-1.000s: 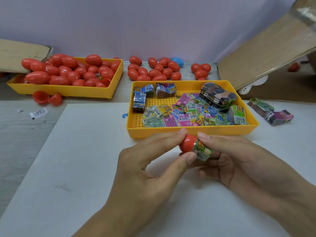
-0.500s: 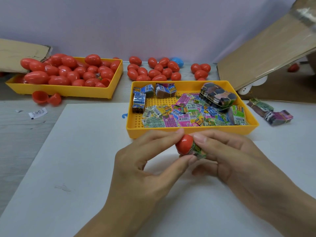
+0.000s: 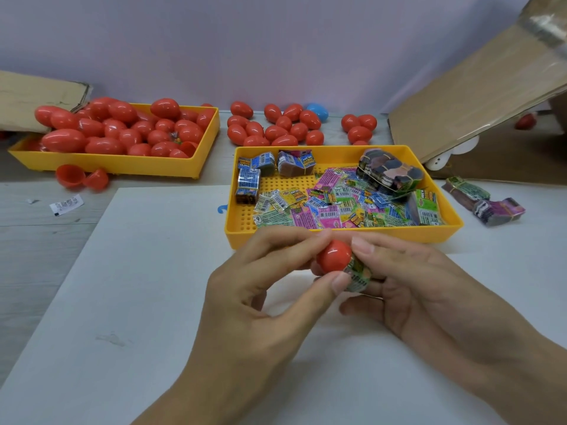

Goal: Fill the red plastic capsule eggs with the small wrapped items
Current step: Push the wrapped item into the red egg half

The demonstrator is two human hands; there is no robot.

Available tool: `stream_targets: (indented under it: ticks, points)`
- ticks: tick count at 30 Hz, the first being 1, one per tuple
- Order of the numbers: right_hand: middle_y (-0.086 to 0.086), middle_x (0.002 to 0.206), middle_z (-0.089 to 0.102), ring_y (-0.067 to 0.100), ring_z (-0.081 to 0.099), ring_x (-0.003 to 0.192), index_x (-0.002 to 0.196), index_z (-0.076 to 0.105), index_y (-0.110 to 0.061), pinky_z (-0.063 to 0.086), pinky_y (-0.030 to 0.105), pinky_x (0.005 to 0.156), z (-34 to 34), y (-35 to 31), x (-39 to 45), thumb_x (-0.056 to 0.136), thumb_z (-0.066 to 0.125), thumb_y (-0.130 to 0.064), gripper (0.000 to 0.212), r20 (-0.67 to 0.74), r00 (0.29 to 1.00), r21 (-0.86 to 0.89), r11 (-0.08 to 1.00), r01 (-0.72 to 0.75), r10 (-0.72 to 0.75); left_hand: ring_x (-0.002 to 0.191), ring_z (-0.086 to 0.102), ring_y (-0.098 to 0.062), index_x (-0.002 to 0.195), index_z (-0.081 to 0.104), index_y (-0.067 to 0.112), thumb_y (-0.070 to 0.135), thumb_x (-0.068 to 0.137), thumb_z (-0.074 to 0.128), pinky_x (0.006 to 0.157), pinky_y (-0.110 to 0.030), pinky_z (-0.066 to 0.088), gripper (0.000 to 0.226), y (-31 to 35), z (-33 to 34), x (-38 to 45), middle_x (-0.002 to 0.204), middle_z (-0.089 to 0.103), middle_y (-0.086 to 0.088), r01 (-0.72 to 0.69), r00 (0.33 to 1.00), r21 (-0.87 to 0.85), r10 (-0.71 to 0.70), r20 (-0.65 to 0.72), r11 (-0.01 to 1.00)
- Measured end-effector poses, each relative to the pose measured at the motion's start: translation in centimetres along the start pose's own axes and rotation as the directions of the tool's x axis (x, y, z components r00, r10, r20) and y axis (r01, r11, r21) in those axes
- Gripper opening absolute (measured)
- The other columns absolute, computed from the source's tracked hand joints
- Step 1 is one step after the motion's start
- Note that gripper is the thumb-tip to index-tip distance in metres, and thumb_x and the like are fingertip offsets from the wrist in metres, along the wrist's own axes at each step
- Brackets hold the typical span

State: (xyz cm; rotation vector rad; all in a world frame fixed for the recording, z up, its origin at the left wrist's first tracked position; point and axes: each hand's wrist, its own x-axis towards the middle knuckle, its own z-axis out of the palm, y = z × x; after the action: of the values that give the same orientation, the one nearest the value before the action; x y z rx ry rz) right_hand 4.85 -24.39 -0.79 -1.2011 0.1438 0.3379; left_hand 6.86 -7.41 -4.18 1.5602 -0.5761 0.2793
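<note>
**Light shell, crinkly filling: both hands meet at one egg**

The white board (image 3: 147, 302) fills the near table; behind it sit the left yellow tray (image 3: 122, 162) heaped with closed red eggs (image 3: 122, 130) and the right yellow tray (image 3: 383, 233) strewn with small wrapped items (image 3: 325, 207); loose eggs (image 3: 276, 127) lie between them along the wall.

Over the board, just in front of the right tray, the left hand (image 3: 260, 302) and right hand (image 3: 414, 289) are together; the left pinches a red capsule half (image 3: 333, 256) between fingertips and thumb; the right's fingers curl round a green wrapped item (image 3: 357, 276) at the half's open mouth.

The shell looks light, stiff and glossy, so likely slippery; best gripped across its round sides, not the thin rim; the packet seems soft and springy, so it probably needs pressing in by its folded end.
</note>
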Motion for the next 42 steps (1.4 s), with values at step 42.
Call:
stream_targets:
  ticks: [42]
  points:
    - [0.014,0.083,0.073,0.018,0.071,0.069,0.089,0.079,-0.01,0.049,0.023,0.043,0.51,0.05,-0.45,0.07,0.071,-0.033,0.031,-0.051,0.998,-0.012,1.0,0.02,-0.02,0.092,0.074,-0.022,0.103,0.078,0.023,0.018,0.07,0.08,0.078,-0.025,0.059,0.034,0.09,-0.2,0.09,0.098,0.075,-0.007,0.178,0.98,-0.251,-0.196,-0.045,0.951]
